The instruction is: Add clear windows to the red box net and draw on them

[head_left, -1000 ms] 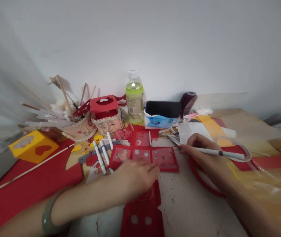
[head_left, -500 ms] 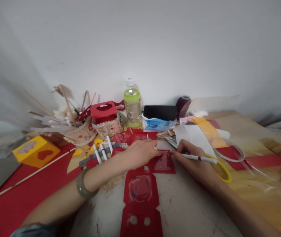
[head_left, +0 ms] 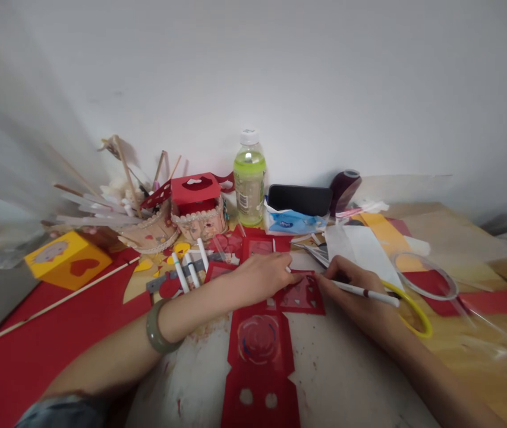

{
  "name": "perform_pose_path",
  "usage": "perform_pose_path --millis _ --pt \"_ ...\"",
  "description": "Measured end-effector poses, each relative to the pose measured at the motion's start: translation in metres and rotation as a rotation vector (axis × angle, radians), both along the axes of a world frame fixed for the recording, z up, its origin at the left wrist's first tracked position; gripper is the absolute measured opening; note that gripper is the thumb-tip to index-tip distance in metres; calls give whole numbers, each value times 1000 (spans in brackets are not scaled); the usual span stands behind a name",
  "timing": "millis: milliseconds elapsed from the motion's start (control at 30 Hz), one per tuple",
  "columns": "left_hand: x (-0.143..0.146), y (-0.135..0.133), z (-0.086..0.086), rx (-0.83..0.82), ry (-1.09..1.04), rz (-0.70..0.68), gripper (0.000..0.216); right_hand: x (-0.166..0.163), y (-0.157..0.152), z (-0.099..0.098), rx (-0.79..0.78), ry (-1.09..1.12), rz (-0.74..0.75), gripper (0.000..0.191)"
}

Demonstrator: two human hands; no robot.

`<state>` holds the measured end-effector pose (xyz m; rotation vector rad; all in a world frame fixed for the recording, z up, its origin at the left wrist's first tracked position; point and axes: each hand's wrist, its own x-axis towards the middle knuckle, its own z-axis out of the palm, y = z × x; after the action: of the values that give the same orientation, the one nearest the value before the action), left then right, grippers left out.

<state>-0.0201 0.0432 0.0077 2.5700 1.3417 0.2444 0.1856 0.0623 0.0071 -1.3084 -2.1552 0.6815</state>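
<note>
A red cross-shaped card cut-out (head_left: 260,351) with punched windows lies flat in front of me. My left hand (head_left: 260,278) rests on its middle panels, fingers curled and pressing the card down, a green bangle on the wrist. My right hand (head_left: 355,286) is closed on a white pen (head_left: 369,292), its tip at the right-hand panel (head_left: 303,295) of the card. The two hands nearly touch at that panel.
Behind stand a green drink bottle (head_left: 249,178), a black phone (head_left: 300,200) on a tissue pack, a red-lidded decorated box (head_left: 197,205), sticks and white markers (head_left: 188,270). A yellow box (head_left: 66,260) and red sheet lie left; a yellow ring (head_left: 411,306) and clear discs lie right.
My left hand moved up from the card's lower panel to its middle row, uncovering a panel with a round drawing. My right hand brought the pen in leftward to the right panel.
</note>
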Motion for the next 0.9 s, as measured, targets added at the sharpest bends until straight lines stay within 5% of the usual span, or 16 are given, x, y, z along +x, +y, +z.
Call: perform_pose_path --millis 900 --pt "2 -3 6 -18 39 3 33 1 -2 0 -13 -37 -19 22"
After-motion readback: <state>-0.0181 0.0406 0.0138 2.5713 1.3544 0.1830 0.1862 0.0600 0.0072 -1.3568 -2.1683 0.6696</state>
